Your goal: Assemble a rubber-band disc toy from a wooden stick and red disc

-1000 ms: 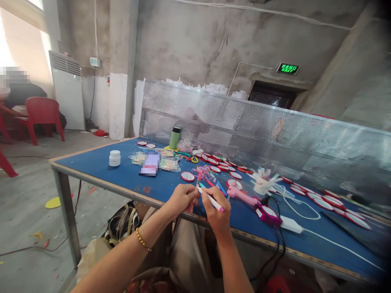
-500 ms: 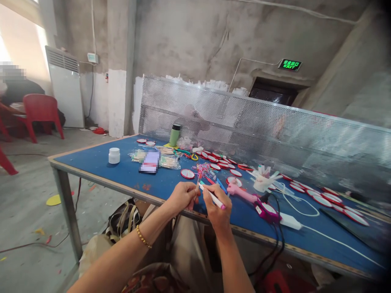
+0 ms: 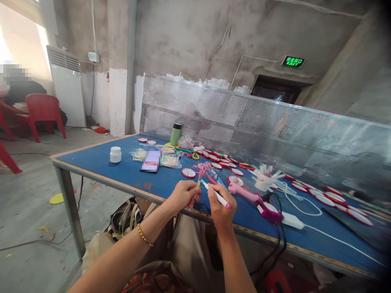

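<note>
Blue tabletop (image 3: 88, 159) spreads beyond the left hand (image 3: 183, 195), which pinches a thin stick (image 3: 199, 179) jutting past its grip, best held steady beside the white marker (image 3: 220, 197) that the right hand (image 3: 224, 209) clasps close by.

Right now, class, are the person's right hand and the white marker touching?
Touching. The head view shows the right hand gripping the white marker, whose barrel lies directly against it.
</note>
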`<state>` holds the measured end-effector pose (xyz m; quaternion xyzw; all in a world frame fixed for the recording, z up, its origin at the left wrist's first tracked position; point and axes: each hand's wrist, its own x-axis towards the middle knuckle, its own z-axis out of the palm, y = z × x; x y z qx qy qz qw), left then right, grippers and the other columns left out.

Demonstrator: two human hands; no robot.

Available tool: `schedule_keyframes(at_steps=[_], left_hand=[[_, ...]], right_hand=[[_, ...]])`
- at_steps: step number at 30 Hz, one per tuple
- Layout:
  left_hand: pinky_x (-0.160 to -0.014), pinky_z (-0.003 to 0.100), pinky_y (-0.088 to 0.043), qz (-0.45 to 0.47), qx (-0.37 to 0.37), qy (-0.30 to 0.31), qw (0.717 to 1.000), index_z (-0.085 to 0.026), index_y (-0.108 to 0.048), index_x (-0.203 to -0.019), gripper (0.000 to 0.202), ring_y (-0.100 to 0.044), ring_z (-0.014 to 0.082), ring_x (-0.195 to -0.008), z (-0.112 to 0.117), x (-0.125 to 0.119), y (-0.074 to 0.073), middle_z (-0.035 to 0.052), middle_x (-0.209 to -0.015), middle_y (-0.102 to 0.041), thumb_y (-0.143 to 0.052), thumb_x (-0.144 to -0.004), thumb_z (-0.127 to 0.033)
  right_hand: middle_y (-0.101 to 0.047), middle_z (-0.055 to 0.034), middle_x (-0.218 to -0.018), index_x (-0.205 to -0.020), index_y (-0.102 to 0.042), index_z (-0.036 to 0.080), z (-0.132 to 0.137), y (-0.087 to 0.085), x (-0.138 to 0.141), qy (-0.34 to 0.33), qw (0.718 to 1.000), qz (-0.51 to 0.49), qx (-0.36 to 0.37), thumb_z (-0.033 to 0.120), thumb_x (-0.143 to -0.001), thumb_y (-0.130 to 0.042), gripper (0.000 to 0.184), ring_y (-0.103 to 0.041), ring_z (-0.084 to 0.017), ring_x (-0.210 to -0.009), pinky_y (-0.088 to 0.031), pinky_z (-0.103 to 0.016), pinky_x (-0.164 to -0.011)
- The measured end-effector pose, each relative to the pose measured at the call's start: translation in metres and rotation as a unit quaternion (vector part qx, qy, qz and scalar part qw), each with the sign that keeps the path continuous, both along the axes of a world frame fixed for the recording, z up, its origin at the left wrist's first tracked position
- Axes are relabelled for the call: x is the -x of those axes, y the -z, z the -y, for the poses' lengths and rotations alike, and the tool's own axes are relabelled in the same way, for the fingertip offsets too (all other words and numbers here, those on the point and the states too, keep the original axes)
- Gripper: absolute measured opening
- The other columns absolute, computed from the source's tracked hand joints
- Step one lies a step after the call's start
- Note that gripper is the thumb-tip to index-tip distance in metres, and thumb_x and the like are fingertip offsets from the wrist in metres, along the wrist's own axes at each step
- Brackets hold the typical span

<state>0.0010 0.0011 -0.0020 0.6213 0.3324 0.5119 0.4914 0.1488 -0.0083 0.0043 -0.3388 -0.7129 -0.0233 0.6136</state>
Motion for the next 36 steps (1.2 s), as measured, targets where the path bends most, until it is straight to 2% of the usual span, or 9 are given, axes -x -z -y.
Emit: schedule_keyframes(at_steps=[8,14,19,22,24,26,31,33,36], left_hand=[[-0.036,0.018,-0.028,-0.021,-0.006,-0.007,1.0,-0.014,-0.057,-0.07,0.029,-0.042,0.0049,-0.033,-0.0001,0.0004,0.0015,-0.0025,-0.056,-0.058,-0.053,-0.084,-0.04],[-0.035,0.018,-0.028,0.002,0.006,0.0,1.0,-0.015,-0.058,-0.074,0.026,-0.043,0.0057,-0.033,0.0001,0.001,0.0012,-0.0025,-0.057,-0.059,-0.053,-0.083,-0.039],[-0.035,0.018,-0.028,-0.005,-0.012,0.001,1.0,-0.014,-0.058,-0.071,0.029,-0.044,0.006,-0.034,0.0004,0.0009,0.0007,-0.0017,-0.058,-0.058,-0.053,-0.083,-0.04],[-0.035,0.018,-0.027,0.001,-0.007,-0.002,1.0,-0.014,-0.057,-0.069,0.031,-0.043,0.0055,-0.033,0.0017,0.0012,-0.0017,-0.0023,-0.055,-0.056,-0.053,-0.083,-0.041],[-0.035,0.018,-0.025,0.019,0.004,0.007,1.0,-0.014,-0.057,-0.072,0.029,-0.042,0.0052,-0.034,0.0028,0.0022,-0.0029,-0.0025,-0.055,-0.055,-0.054,-0.083,-0.041],[-0.036,0.018,-0.024,0.033,0.003,0.025,0.999,-0.014,-0.058,-0.076,0.028,-0.042,0.0046,-0.035,0.0037,0.0037,-0.0029,-0.0022,-0.057,-0.057,-0.055,-0.083,-0.041],[-0.038,0.017,-0.026,0.045,-0.015,0.038,0.998,-0.013,-0.058,-0.078,0.029,-0.042,0.0037,-0.037,0.0049,0.0054,-0.0002,-0.0019,-0.06,-0.058,-0.055,-0.084,-0.041],[-0.038,0.017,-0.026,0.042,-0.015,0.032,0.999,-0.013,-0.059,-0.08,0.03,-0.042,0.0039,-0.036,0.0059,0.0053,-0.0002,-0.0017,-0.061,-0.059,-0.055,-0.085,-0.042],[-0.038,0.018,-0.025,0.047,-0.014,0.008,0.999,-0.012,-0.059,-0.081,0.031,-0.043,0.0041,-0.037,0.0084,0.005,-0.0021,-0.0009,-0.062,-0.059,-0.054,-0.085,-0.042]], right_hand=[[-0.064,-0.0007,-0.076,-0.089,-0.065,0.02,0.0031,-0.0029,0.0024,-0.042,0.999,0.025,-0.007,0.022,-0.092,-0.055,0.011,-0.059,-0.014,-0.068,-0.049,-0.028,-0.068],[-0.062,-0.0005,-0.074,-0.085,-0.064,0.02,0.0021,-0.0006,-0.0001,-0.007,1.0,0.002,0.004,0.024,-0.092,-0.055,0.013,-0.058,-0.014,-0.066,-0.049,-0.028,-0.066],[-0.064,-0.0007,-0.078,-0.09,-0.065,0.021,0.0025,-0.0025,0.002,-0.06,0.998,0.026,-0.007,0.019,-0.091,-0.056,0.009,-0.061,-0.014,-0.07,-0.049,-0.028,-0.068],[-0.064,-0.0004,-0.075,-0.085,-0.065,0.02,0.002,-0.0019,0.0026,-0.049,0.998,0.027,0.005,0.021,-0.09,-0.056,0.011,-0.06,-0.014,-0.068,-0.048,-0.028,-0.066],[-0.064,-0.0002,-0.073,-0.082,-0.065,0.02,0.0014,-0.0005,0.0013,-0.019,1.0,-0.005,0.015,0.023,-0.09,-0.057,0.012,-0.059,-0.014,-0.066,-0.048,-0.028,-0.063],[-0.064,-0.0002,-0.072,-0.083,-0.067,0.02,0.0008,0.0006,-0.0008,-0.019,0.998,-0.058,0.032,0.025,-0.089,-0.059,0.012,-0.059,-0.014,-0.063,-0.048,-0.027,-0.06],[-0.063,0.0003,-0.066,-0.086,-0.069,0.017,-0.001,-0.0003,-0.0021,-0.117,0.968,-0.193,0.113,0.028,-0.085,-0.063,0.014,-0.057,-0.012,-0.055,-0.046,-0.026,-0.052],[-0.062,0.0011,-0.062,-0.087,-0.069,0.016,-0.0021,-0.0016,-0.0001,-0.132,0.957,-0.23,0.119,0.03,-0.082,-0.065,0.016,-0.056,-0.012,-0.052,-0.045,-0.025,-0.051],[-0.059,0.003,-0.059,-0.091,-0.069,0.015,-0.0033,-0.0047,0.0001,-0.083,0.953,-0.278,0.091,0.032,-0.082,-0.065,0.02,-0.053,-0.011,-0.048,-0.042,-0.024,-0.049]])
